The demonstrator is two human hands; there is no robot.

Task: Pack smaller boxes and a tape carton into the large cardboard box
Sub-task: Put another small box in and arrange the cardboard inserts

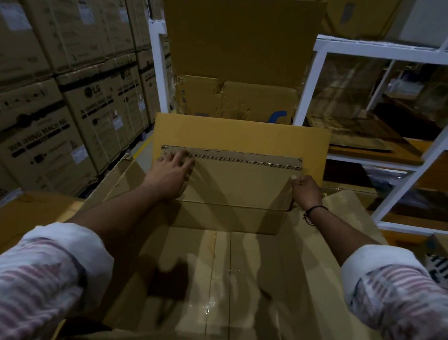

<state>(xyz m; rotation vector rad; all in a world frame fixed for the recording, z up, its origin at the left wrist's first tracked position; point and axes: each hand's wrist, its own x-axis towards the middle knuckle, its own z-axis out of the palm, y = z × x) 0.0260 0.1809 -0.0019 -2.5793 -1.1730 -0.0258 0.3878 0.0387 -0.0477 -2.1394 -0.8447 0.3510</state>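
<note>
A large open cardboard box (220, 280) stands in front of me, its taped bottom bare. A smaller brown box (237, 186) with a strip of printed tape along its top sits inside against the far wall. My left hand (170, 176) lies flat on that smaller box's top left, fingers spread. My right hand (306, 192) grips the smaller box's right edge. The far flap (242, 137) of the large box stands up behind it.
Stacked washing-machine cartons (67, 98) fill the left side. A tall open carton (238, 62) stands behind the large box. White metal shelving (389, 125) holding flat cardboard rises on the right. A printed carton (442, 266) shows at the right edge.
</note>
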